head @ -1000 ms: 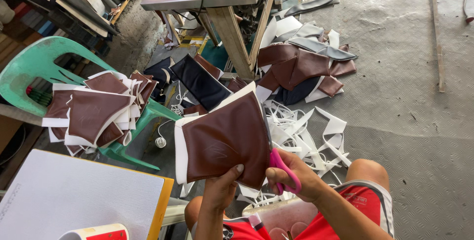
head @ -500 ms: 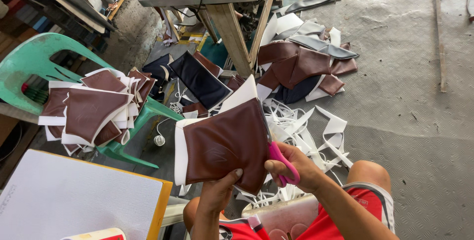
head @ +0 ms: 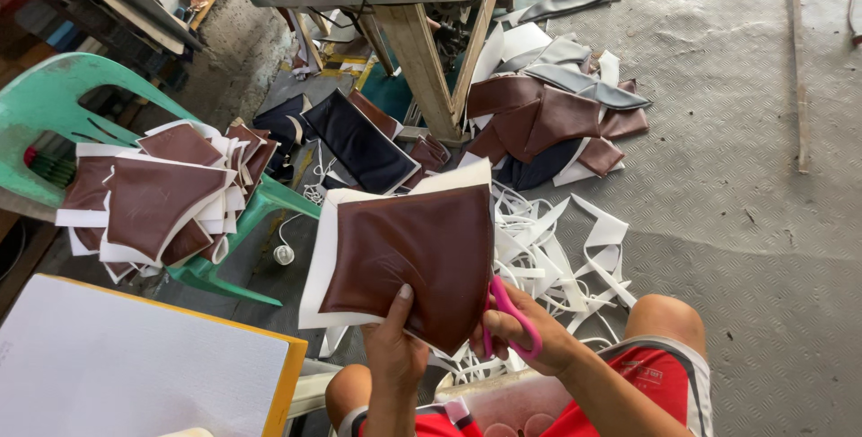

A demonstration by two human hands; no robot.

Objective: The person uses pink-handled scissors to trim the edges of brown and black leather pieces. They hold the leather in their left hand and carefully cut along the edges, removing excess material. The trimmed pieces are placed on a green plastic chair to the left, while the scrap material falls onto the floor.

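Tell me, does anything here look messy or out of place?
Yes. White strips lie tangled on the floor beside the knee. Brown and grey pieces sit in a loose heap by the table leg. The stack on the green chair is uneven and hangs over its edge.

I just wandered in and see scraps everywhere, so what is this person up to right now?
A seated person holds a brown leather-like panel backed with white foam in the left hand, while the right hand works pink-handled scissors at its lower right edge. White trimmed strips lie on the floor just beyond. A stack of similar brown panels sits on a green plastic chair to the left, and more pieces lie heaped by a sewing table's leg.
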